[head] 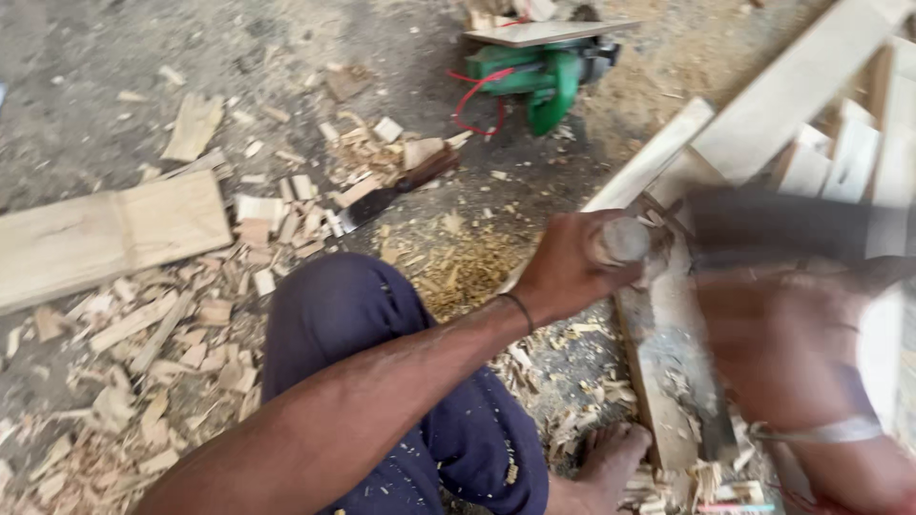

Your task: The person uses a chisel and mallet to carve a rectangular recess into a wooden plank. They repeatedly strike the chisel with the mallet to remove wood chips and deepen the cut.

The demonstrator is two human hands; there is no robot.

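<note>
My left hand point(568, 272) is closed around the pale round handle of a chisel point(622, 240), which stands on a worn wooden plank point(668, 372). To the right, my right hand point(787, 348) is heavily blurred with motion and grips a dark blurred tool point(792, 224) level with the chisel's top. What kind of tool it is cannot be made out. A metal bangle point(825, 432) sits on the right wrist. My knee in dark blue trousers point(353, 315) is bent under the left arm, and a bare foot point(611, 463) rests by the plank's near end.
A second chisel point(391, 195) lies on the ground among wood chips point(191, 334). A green power tool point(539, 76) with a red cord sits at the top. A flat board point(105, 238) lies at left. Pale planks point(811, 105) are stacked at upper right.
</note>
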